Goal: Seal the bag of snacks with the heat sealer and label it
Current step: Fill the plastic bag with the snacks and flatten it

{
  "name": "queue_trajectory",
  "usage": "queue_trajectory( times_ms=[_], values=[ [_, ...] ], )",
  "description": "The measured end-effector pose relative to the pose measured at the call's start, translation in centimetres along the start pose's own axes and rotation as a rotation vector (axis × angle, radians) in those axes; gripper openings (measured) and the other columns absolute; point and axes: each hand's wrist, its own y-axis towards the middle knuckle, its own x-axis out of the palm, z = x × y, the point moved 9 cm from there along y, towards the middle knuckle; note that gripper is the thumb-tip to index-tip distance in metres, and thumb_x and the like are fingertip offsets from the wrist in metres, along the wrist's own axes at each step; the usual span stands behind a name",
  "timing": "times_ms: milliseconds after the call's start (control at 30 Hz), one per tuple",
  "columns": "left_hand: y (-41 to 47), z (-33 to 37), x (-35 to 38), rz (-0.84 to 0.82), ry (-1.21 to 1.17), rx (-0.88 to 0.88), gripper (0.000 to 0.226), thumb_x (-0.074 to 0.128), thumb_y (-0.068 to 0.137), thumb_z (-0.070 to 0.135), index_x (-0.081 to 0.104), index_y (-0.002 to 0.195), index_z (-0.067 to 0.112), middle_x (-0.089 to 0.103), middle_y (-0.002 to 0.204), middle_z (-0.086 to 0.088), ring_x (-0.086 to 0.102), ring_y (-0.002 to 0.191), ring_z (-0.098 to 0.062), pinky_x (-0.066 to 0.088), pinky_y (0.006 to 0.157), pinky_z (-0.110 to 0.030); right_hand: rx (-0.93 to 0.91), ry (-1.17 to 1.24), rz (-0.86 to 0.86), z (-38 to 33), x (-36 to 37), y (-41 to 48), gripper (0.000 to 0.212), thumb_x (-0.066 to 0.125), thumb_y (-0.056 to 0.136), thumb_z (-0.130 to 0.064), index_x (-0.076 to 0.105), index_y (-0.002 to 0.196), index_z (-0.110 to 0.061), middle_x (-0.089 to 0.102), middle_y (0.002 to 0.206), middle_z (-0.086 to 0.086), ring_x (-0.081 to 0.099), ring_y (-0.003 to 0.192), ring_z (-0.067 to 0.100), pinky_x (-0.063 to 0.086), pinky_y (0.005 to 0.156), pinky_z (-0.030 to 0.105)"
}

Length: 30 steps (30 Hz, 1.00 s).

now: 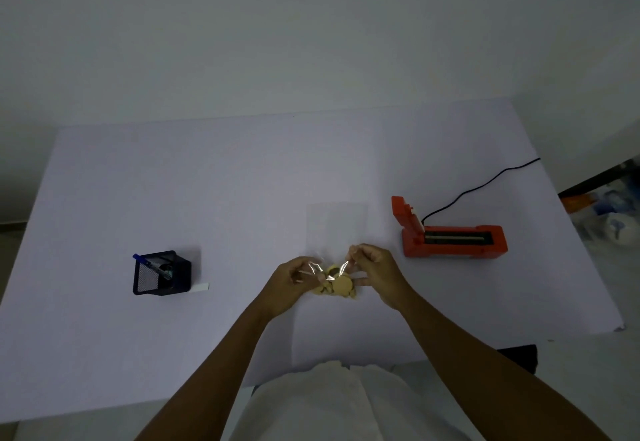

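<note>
Bag [336, 229] lies flat, snacks [337, 284] bunched between both hands. Left hand [294, 281] and right hand [375, 267] each pinch its film, apparently to settle the contents. Sealer [453, 238] stands open, right of the fingers, unused.

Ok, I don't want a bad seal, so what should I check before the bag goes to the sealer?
1. Both hands grip the bag: left hand and right hand pinch the clear bag at its top: ok.
2. Snacks clear of the seal line: cannot tell.
3. Heat sealer lid raised, slot free: ok.
4. Sealer cord attached: ok; powered: cannot tell.
5. Path to the sealer clear of the flat sheet: ok.
6. Pen holder and white label strip within reach: ok.
</note>
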Motion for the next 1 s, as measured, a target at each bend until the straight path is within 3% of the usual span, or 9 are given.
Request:
queue_trajectory(
  times_ms=[100, 200, 300, 467, 567, 733, 833, 1000],
  values=[
    [0.2, -0.1, -0.8, 0.087, 0.021, 0.047, 0.009, 0.068, 0.088, 0.009, 0.073, 0.096, 0.007, 0.074, 0.091, -0.01, 0.069, 0.084, -0.021, 0.057, 0.08, -0.032, -0.01, -0.026, -0.027, 0.1, 0.6, 0.1, 0.024, 0.052, 0.101, -0.023, 0.066, 0.088, -0.009, 0.067, 0.084, 0.009, 0.068, 0.079, 0.016, 0.058, 0.067, 0.03],
    [0.2, -0.5, -1.3, 0.138, 0.016, 0.025, 0.007, 0.067, 0.089, 0.012, 0.074, 0.089, 0.008, 0.074, 0.088, -0.008, 0.07, 0.081, -0.022, 0.058, 0.077, -0.035, -0.026, -0.004, -0.048, 0.9, 0.9, 0.4, 0.009, 0.06, 0.096, -0.012, 0.069, 0.095, -0.01, 0.07, 0.088, 0.007, 0.069, 0.086, 0.02, 0.06, 0.076, 0.037],
    [0.2, -0.6, -1.2, 0.142, 0.026, 0.006, 0.012, 0.064, 0.087, 0.019, 0.072, 0.087, 0.011, 0.073, 0.086, -0.008, 0.068, 0.079, -0.024, 0.057, 0.074, -0.037, -0.021, -0.001, -0.129, 1.8, 1.8, 0.4, 0.022, 0.071, 0.085, -0.001, 0.07, 0.104, -0.013, 0.074, 0.096, 0.007, 0.071, 0.094, 0.025, 0.058, 0.087, 0.039],
    [0.2, -0.6, -0.4, 0.118, 0.009, -0.03, 0.012, 0.058, 0.092, 0.007, 0.068, 0.085, 0.005, 0.064, 0.068, -0.001, 0.057, 0.066, -0.014, 0.048, 0.065, -0.027, -0.049, -0.046, -0.098, 1.9, 2.2, 0.5, 0.015, 0.078, 0.08, -0.008, 0.076, 0.094, -0.003, 0.075, 0.092, 0.018, 0.072, 0.083, 0.026, 0.059, 0.076, 0.032],
    [0.3, -0.7, -0.3, 0.108, -0.021, -0.037, 0.012, 0.058, 0.092, 0.006, 0.068, 0.086, 0.003, 0.065, 0.07, -0.006, 0.059, 0.067, -0.015, 0.049, 0.065, -0.025, -0.019, -0.032, -0.049, 2.0, 1.6, 0.7, 0.014, 0.079, 0.079, -0.007, 0.077, 0.091, 0.001, 0.076, 0.087, 0.019, 0.072, 0.077, 0.024, 0.058, 0.068, 0.032],
    [0.6, -1.7, -0.5, 0.116, -0.07, -0.086, 0.016, 0.057, 0.093, 0.002, 0.071, 0.09, -0.002, 0.072, 0.085, -0.012, 0.067, 0.077, -0.018, 0.055, 0.07, -0.028, 0.114, 0.02, -0.059, 3.4, 0.9, 0.9, 0.012, 0.072, 0.085, -0.007, 0.076, 0.095, 0.001, 0.076, 0.091, 0.018, 0.073, 0.084, 0.029, 0.059, 0.067, 0.037],
    [0.3, -2.6, -0.8, 0.164, -0.082, -0.166, 0.02, 0.055, 0.095, 0.006, 0.075, 0.092, 0.004, 0.074, 0.083, -0.005, 0.068, 0.074, -0.012, 0.055, 0.063, -0.023, 0.143, 0.029, -0.084, 4.0, 0.8, 0.9, 0.019, 0.072, 0.087, -0.013, 0.075, 0.099, 0.001, 0.075, 0.096, 0.019, 0.074, 0.088, 0.03, 0.06, 0.07, 0.04],
    [-0.4, -5.1, -1.4, 0.208, -0.05, -0.294, 0.017, 0.062, 0.093, 0.019, 0.078, 0.091, 0.014, 0.076, 0.079, -0.003, 0.068, 0.07, -0.011, 0.05, 0.059, -0.027, 0.185, 0.019, -0.075, 6.0, 0.4, 0.9, 0.019, 0.074, 0.086, -0.017, 0.077, 0.096, -0.002, 0.075, 0.096, 0.02, 0.073, 0.089, 0.033, 0.061, 0.074, 0.044]
  ],
)
